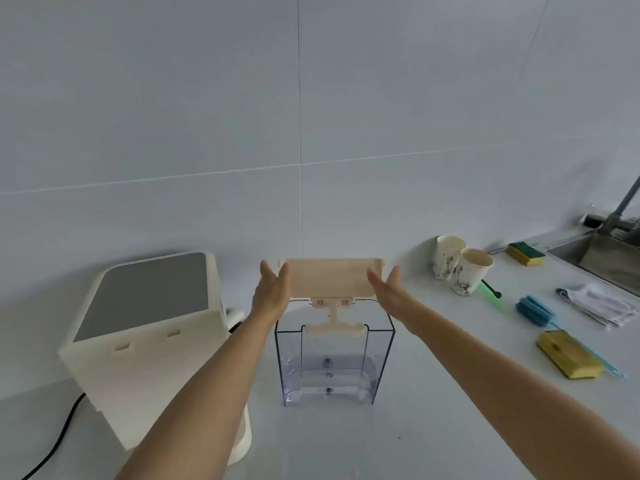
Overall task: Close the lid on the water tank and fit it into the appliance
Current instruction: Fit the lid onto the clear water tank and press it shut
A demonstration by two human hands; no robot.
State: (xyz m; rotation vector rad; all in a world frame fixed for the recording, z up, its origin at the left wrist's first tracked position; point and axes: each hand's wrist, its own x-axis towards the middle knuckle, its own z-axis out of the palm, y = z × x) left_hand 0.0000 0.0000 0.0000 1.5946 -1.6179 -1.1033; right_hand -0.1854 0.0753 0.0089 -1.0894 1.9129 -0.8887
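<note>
A clear plastic water tank [334, 368] stands upright on the white counter in the middle of the view. Its cream lid [329, 278] is swung up on its hinge piece [334, 325] at the tank's near rim and stands open. My left hand [272, 292] presses flat on the lid's left end and my right hand [386, 289] on its right end, fingers straight. The cream appliance [152, 341] with a grey top panel stands to the left of the tank, apart from it.
Two paper cups [462, 268] stand at the back right. Sponges [568, 355], a blue brush [535, 310], a folded cloth [599, 303] and a sink with tap [609, 251] lie to the right. A black cable [59, 438] runs from the appliance at the lower left.
</note>
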